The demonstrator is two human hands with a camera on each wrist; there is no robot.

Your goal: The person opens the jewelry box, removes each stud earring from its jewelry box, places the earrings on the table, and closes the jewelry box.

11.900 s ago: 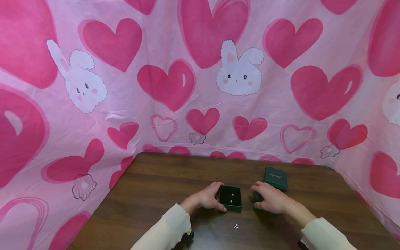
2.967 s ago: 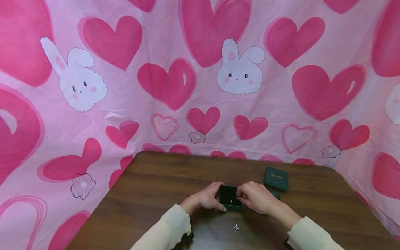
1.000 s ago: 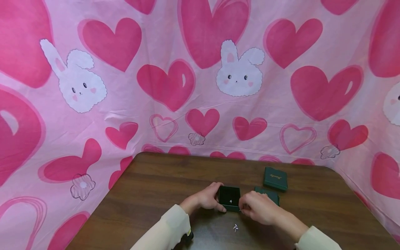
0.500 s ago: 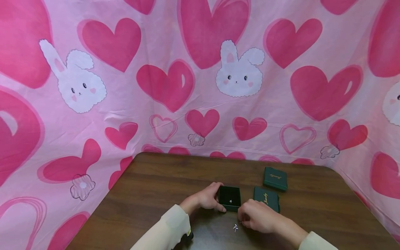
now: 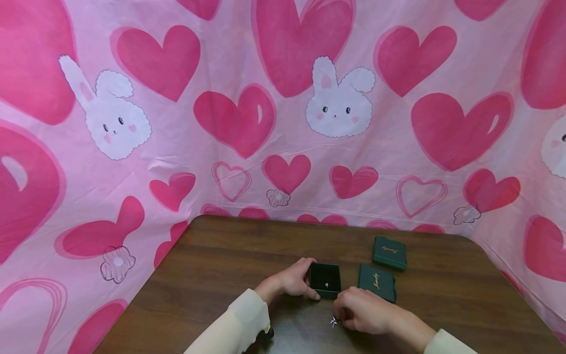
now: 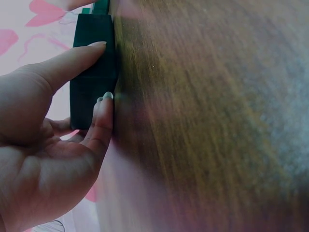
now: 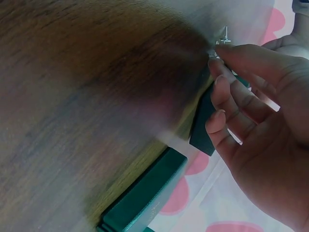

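My left hand (image 5: 293,279) grips a dark green jewellery box (image 5: 329,296) by its left side, the thumb on its front wall in the left wrist view. Inside the box, on black lining, lies one small silver star stud earring (image 5: 326,284). My right hand (image 5: 364,310) is low over the table, just in front of the box. Its thumb and index fingertip pinch a tiny silver stud earring (image 7: 214,54), mostly hidden by the fingers. Right beside these fingertips, more silver stud earrings (image 5: 333,322) lie in a small cluster on the wood.
A green lid (image 5: 376,281) with gold lettering lies to the right of the box, close behind my right hand. Farther back sits another green box (image 5: 390,252) with similar lettering. The brown wooden table (image 5: 247,246) ends at a pink heart-patterned cloth (image 5: 287,123).
Two star earrings lay in the box at first; one is there now. My right hand left the lid, reached into the box, then came toward me to the cluster. My left hand stayed.
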